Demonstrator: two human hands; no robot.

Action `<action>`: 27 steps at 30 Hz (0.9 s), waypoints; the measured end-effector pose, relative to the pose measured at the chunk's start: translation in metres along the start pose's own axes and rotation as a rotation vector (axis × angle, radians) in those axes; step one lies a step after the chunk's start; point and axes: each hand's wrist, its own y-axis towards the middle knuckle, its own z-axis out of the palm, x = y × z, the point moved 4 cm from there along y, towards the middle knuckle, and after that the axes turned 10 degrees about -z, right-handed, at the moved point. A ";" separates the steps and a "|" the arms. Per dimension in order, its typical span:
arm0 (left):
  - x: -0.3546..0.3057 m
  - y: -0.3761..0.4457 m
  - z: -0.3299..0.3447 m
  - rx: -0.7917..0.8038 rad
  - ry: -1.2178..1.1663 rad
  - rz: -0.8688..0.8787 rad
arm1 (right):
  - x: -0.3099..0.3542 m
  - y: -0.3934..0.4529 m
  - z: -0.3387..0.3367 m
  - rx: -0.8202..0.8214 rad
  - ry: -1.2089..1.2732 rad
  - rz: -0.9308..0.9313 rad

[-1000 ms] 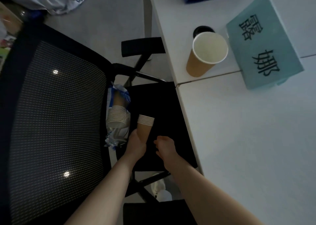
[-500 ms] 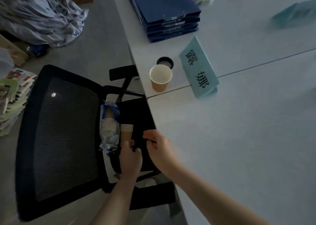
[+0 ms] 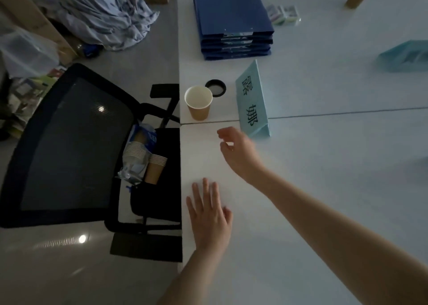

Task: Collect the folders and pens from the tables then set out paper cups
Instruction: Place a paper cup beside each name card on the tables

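A dim room with a pale floor; a white bench (image 3: 301, 189) fills the right of the view and a black mesh chair (image 3: 69, 142) is drawn up at its left edge. Both hands sit over the bench near that edge and carry nothing. The left hand (image 3: 209, 214) lies flat, palm down, fingers straight and slightly spread. The right hand (image 3: 238, 153) hovers just ahead of it, fingers loosely curled around empty air.

The relation that matters is leftward — the short stack of paper cups (image 3: 155, 169) lies on the chair seat, to the left of both hands and lower than the bench top, tilted with its rims pointing up and away and its base towards the person. Touching it on the far-left side is a torn plastic sleeve (image 3: 136, 152) with more cups in it. The left hand is the nearer one; the right would have to cross over it.

1 single cup (image 3: 198, 102) already stands upright ahead of the right hand, beside a teal name card (image 3: 252, 101). Further ahead, well apart from both hands, the blue folders (image 3: 231, 20) sit stacked — collecting looks finished, and setting out cups looks barely begun.
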 end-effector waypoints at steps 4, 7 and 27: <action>0.002 -0.003 0.007 -0.048 0.089 0.001 | 0.006 0.038 -0.015 0.023 -0.147 -0.179; -0.002 0.000 0.012 -0.093 0.086 0.002 | 0.008 0.067 -0.008 0.064 -0.253 -0.328; 0.004 0.001 0.012 -0.161 0.075 -0.011 | -0.017 -0.007 -0.025 -0.004 -0.281 -0.461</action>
